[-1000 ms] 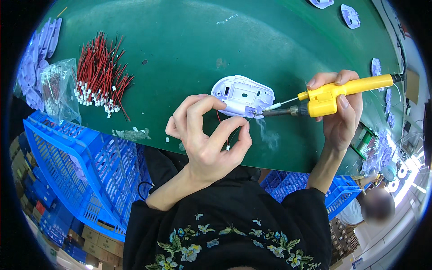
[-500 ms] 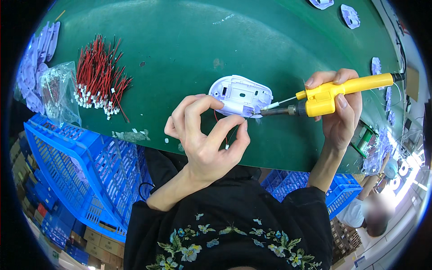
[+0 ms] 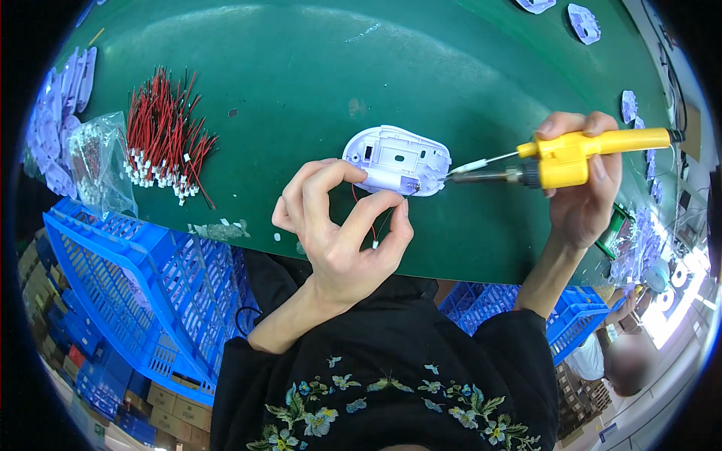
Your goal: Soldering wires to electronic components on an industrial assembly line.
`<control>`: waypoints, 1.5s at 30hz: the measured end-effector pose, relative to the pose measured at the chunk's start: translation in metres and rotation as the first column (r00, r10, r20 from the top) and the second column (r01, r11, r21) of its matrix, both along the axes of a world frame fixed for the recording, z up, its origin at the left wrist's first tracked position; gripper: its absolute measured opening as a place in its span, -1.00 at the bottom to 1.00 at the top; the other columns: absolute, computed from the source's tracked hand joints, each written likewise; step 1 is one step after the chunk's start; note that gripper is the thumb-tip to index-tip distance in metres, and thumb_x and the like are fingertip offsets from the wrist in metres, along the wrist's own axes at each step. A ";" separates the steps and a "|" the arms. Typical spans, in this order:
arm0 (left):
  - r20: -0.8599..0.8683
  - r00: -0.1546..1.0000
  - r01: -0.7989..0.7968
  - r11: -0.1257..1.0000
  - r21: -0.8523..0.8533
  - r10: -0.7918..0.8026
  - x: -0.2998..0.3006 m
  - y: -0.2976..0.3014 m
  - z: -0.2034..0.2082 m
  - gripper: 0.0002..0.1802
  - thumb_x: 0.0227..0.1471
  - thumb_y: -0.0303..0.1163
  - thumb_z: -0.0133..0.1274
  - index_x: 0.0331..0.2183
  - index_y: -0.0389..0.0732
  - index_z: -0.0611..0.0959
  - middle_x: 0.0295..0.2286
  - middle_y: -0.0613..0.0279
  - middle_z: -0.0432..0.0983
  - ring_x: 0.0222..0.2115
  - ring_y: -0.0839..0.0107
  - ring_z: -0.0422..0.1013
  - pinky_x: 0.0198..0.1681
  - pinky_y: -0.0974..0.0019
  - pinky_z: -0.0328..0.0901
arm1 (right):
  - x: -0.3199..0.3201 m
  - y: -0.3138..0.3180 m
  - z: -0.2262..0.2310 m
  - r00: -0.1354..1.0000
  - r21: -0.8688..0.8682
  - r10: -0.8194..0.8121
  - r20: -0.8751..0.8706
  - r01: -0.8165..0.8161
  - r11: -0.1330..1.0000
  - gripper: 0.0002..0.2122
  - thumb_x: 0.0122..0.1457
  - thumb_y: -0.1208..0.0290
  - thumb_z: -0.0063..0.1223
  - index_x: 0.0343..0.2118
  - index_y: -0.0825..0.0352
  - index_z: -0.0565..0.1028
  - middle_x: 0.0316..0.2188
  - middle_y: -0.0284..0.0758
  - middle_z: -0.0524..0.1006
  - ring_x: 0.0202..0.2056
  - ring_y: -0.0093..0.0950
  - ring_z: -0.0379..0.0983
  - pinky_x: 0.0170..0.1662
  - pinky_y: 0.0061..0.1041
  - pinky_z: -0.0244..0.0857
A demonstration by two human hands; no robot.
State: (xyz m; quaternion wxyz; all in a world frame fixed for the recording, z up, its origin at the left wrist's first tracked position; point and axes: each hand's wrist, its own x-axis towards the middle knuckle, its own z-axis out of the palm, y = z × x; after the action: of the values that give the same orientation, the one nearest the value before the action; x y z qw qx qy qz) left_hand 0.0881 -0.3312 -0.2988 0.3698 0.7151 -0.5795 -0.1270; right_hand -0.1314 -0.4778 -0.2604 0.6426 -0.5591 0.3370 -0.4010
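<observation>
A white plastic shell point(image 3: 398, 160) lies open side up on the green table. My left hand point(image 3: 340, 225) is at its lower left, one fingertip resting on the shell's edge. My left thumb and another finger are closed on a thin wire lead at the lower rim; its red wire point(image 3: 355, 194) and small white connector point(image 3: 375, 244) hang below. My right hand point(image 3: 585, 177) grips a yellow soldering gun point(image 3: 565, 161). The gun's dark tip point(image 3: 481, 177) and the thin white-sleeved feed tube point(image 3: 470, 166) point left, just off the shell's right end.
Red wire leads with white connectors point(image 3: 169, 135) lie piled at the left, beside a clear plastic bag point(image 3: 101, 161) and stacked white shells point(image 3: 53, 135). Blue crates point(image 3: 162, 278) stand below the table's near edge. More shells point(image 3: 583, 24) lie far right; a green solder spool point(image 3: 615, 229) sits nearer. Another person point(image 3: 594, 357) is at lower right.
My right hand has drawn the soldering gun to the right, its tip leaving the shell's lower right part. My left hand stays pinched on the wire lead.
</observation>
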 end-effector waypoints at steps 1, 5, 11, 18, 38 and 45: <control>0.004 1.000 0.000 1.000 0.000 0.000 0.000 0.000 0.000 -0.74 -0.41 -0.47 0.35 -0.49 -0.03 0.72 -0.22 0.26 0.40 -0.07 0.15 0.31 0.00 0.12 0.07 | -0.004 -0.002 0.000 0.999 -0.012 -0.025 0.025 0.025 1.000 -0.70 0.28 0.29 -0.06 -0.03 0.34 0.26 -0.17 0.14 0.51 -0.41 -0.42 0.53 -0.50 -0.66 0.39; 0.007 1.000 0.000 1.000 0.002 0.000 0.001 0.001 0.000 -0.74 -0.41 -0.48 0.36 -0.49 -0.03 0.72 -0.22 0.26 0.39 -0.07 0.14 0.31 0.01 0.12 0.07 | -0.016 -0.005 -0.001 0.995 -0.047 -0.055 0.083 0.060 0.997 -0.66 0.29 0.27 -0.08 0.02 0.36 0.26 -0.13 0.16 0.48 -0.46 -0.48 0.45 -0.47 -0.67 0.36; 0.017 1.000 0.004 1.000 0.011 -0.004 0.003 0.000 0.000 -0.74 -0.41 -0.47 0.36 -0.49 -0.03 0.72 -0.21 0.26 0.38 -0.05 0.14 0.31 0.01 0.13 0.06 | -0.021 -0.009 0.001 0.984 -0.035 -0.094 0.151 0.101 0.994 -0.59 0.26 0.24 -0.04 0.05 0.39 0.25 -0.08 0.16 0.44 -0.41 -0.47 0.40 -0.39 -0.64 0.36; 0.026 0.999 0.042 0.999 -0.004 -0.042 -0.001 -0.010 0.013 -0.74 -0.39 -0.44 0.39 -0.48 -0.04 0.71 -0.21 0.22 0.37 -0.05 0.12 0.31 0.03 0.12 0.07 | -0.035 -0.009 0.016 0.973 -0.104 -0.182 0.142 0.197 0.975 -0.51 0.21 0.23 0.01 0.10 0.40 0.24 -0.05 0.10 0.41 -0.39 -0.47 0.39 -0.34 -0.66 0.35; 0.598 0.779 -0.456 0.825 0.334 0.188 0.217 0.101 0.135 -0.74 -0.02 -0.46 0.20 -0.20 -0.16 0.69 0.01 -0.14 0.44 0.03 -0.13 0.37 0.10 0.04 0.26 | -0.105 -0.007 0.004 0.871 -0.040 -0.439 0.222 0.458 0.888 -0.50 0.34 0.18 -0.05 0.21 0.39 0.20 0.18 -0.02 0.30 0.14 -0.38 0.33 0.02 -0.57 0.34; 0.547 0.799 -0.377 0.916 0.135 0.248 0.236 0.061 0.111 -0.74 0.08 -0.53 0.08 -0.13 -0.25 0.65 -0.07 -0.04 0.52 0.00 0.03 0.42 0.07 0.08 0.24 | -0.052 -0.014 0.016 0.902 -0.067 -0.351 0.250 0.378 0.923 -0.49 0.22 0.21 0.10 0.12 0.40 0.27 -0.04 -0.02 0.44 -0.24 -0.51 0.40 -0.37 -0.68 0.33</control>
State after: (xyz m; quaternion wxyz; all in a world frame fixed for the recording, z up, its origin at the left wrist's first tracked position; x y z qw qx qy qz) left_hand 0.3238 -0.2701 -0.1875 0.1276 0.8474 -0.5112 0.0658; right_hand -0.1837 -0.4923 -0.2447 0.5584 -0.4707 0.3343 -0.5957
